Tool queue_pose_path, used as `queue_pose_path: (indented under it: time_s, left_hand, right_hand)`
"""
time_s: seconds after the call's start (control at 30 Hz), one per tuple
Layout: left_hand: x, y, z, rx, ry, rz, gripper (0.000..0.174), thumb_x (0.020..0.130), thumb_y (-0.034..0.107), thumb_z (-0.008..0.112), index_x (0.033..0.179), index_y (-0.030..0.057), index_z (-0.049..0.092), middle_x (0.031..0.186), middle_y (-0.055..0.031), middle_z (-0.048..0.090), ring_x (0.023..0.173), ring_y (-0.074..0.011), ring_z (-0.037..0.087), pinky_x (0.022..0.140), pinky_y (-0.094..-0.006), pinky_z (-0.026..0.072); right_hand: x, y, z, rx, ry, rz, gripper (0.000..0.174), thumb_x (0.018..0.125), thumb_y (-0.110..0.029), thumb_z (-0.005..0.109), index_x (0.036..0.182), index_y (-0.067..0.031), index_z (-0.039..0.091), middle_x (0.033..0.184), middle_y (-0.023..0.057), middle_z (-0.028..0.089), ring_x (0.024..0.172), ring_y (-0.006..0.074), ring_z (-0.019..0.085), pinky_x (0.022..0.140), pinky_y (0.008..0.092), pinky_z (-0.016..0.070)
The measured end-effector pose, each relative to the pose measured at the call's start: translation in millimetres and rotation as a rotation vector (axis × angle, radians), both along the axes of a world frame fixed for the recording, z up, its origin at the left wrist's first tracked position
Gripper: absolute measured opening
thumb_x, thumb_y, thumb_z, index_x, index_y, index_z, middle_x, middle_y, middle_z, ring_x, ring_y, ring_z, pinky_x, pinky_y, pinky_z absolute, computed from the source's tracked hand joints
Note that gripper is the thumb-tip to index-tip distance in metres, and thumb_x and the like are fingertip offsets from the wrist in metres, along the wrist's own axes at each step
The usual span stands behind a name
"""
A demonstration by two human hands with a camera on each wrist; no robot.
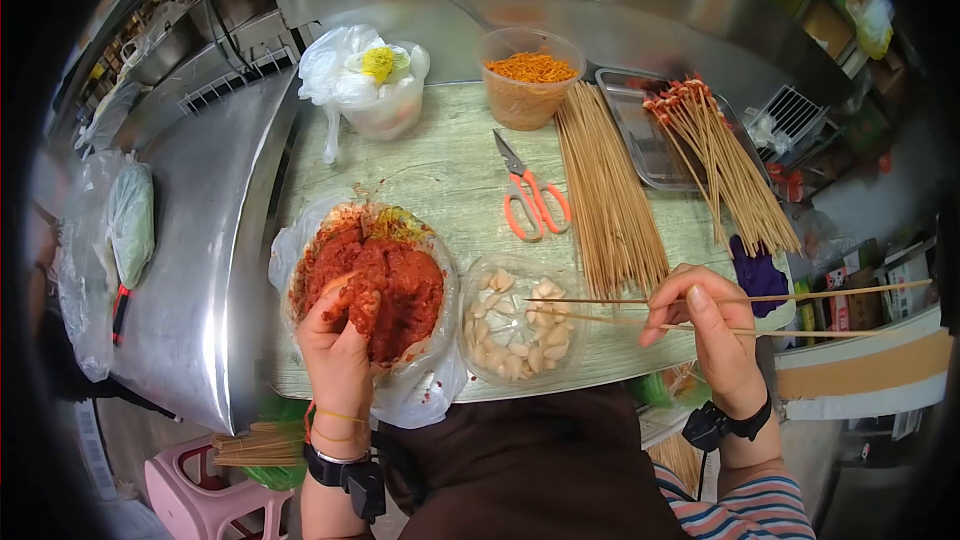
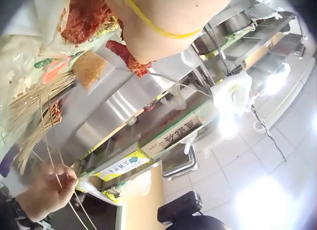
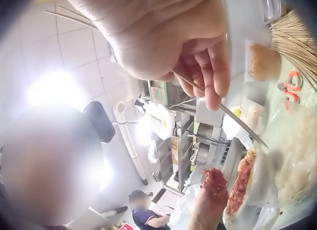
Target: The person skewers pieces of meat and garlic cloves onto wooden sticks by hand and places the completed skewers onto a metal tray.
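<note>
My left hand point(image 1: 338, 350) pinches a limp strip of red-coated meat point(image 2: 126, 57) over a bag-lined bowl point(image 1: 447, 285) heaped with red marinated meat point(image 1: 405, 285). Thumb and fingers of my right hand point(image 1: 715, 330) hold two thin bamboo skewers point(image 1: 625, 301), their tips pointing left above a clear tub point(image 1: 470, 360) of pale clove-like pieces point(image 1: 515, 360). In the right wrist view, one skewer point(image 3: 242, 125) runs out past the fingers, and the left hand point(image 3: 208, 210) shows lower down with the red strip point(image 3: 214, 181).
Orange-handled scissors point(image 1: 530, 200) lie behind the tub, beside a thick bundle of skewers point(image 1: 610, 200). Farther back stand a tub of orange shreds point(image 1: 528, 70), a bagged container point(image 1: 385, 110) and a tray point(image 1: 630, 140) with loaded skewers point(image 1: 725, 160). A purple glove point(image 1: 757, 275) lies at right.
</note>
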State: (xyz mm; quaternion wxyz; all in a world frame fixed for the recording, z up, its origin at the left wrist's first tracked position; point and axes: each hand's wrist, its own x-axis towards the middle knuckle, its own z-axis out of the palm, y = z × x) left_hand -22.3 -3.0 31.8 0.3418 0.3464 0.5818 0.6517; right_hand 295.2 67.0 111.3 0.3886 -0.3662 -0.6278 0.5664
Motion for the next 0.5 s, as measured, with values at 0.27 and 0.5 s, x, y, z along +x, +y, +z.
queue_pose_path:
  time_s: [0.27, 0.5]
  left_hand:
    - [29.3, 13.1, -21.0, 0.156, -0.325, -0.008, 0.018, 0.087, -0.001, 0.058, 0.104, -0.0034, 0.061, 0.100, -0.0087, 0.064, 0.086, -0.0142, 0.062, 0.078, -0.0255, 0.0510]
    - [29.4, 13.8, -28.5, 0.175, -0.099, 0.044, 0.018, 0.083, 0.000, 0.060, 0.100, -0.0052, 0.064, 0.108, -0.0100, 0.063, 0.100, -0.0175, 0.057, 0.090, -0.0291, 0.0432]
  right_hand:
    - [-7.7, -5.1, 7.8, 0.045, -0.147, 0.056, 0.029, 0.097, -0.020, 0.043, 0.090, 0.0041, 0.058, 0.080, 0.0084, 0.056, 0.066, 0.0127, 0.060, 0.062, 0.0241, 0.0486]
    - [-34.0, -6.3, -6.7, 0.003, -0.274, 0.198, 0.029, 0.097, -0.018, 0.042, 0.086, 0.0039, 0.059, 0.074, 0.0065, 0.055, 0.059, 0.0107, 0.058, 0.057, 0.0234, 0.0459]
